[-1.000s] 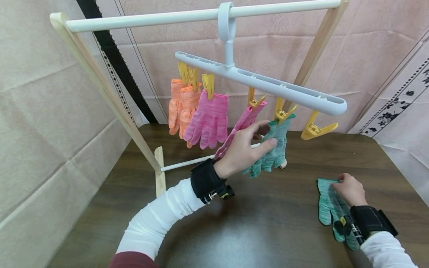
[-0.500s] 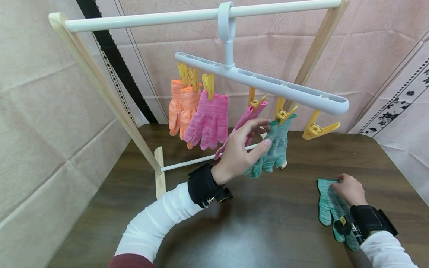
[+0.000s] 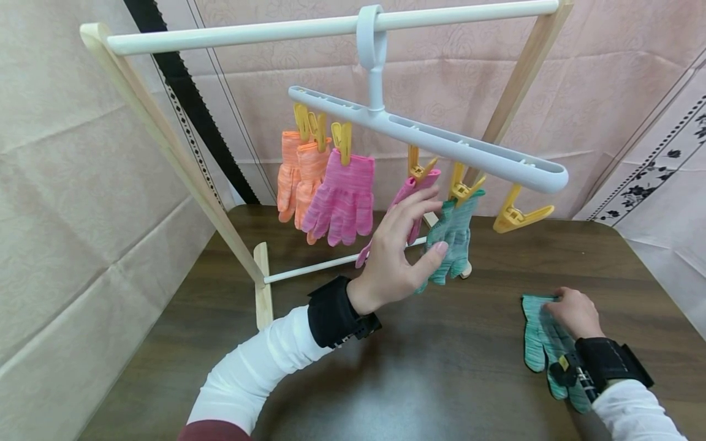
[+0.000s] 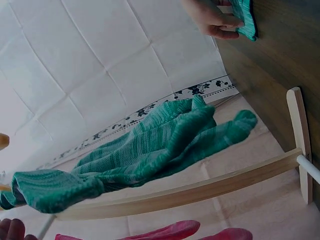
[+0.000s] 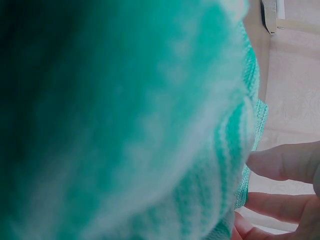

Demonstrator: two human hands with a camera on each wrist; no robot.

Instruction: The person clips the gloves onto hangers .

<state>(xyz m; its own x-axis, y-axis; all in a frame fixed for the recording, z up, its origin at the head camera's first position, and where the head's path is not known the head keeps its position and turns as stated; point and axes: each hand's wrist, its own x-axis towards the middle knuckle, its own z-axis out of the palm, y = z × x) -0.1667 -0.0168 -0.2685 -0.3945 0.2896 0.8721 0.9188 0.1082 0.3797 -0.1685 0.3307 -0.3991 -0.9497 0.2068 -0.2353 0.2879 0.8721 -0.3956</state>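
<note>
Beside the hanging green glove is my left hand, fingers extended and thumb apart from them. A yellow clothespin on the pale blue hanger holds that glove by its cuff. In the left wrist view the hanging glove dangles freely, its fingers slightly bent. My right hand rests at the cuff of a second green glove lying on the table. In the right wrist view the thumb and fingertips touch that glove's edge, spaced apart; the glove fills much of the view.
Two orange gloves and a pair of pink gloves, one of them facing forward, hang from clothespins. A bare clothespin hangs at the hanger's right end. The rack with wooden legs stands on the brown table.
My left hand has drawn slightly away from the hanging green glove, its fingers straightening. The hanger has swayed slightly. My right hand has stayed in place on the lying glove.
</note>
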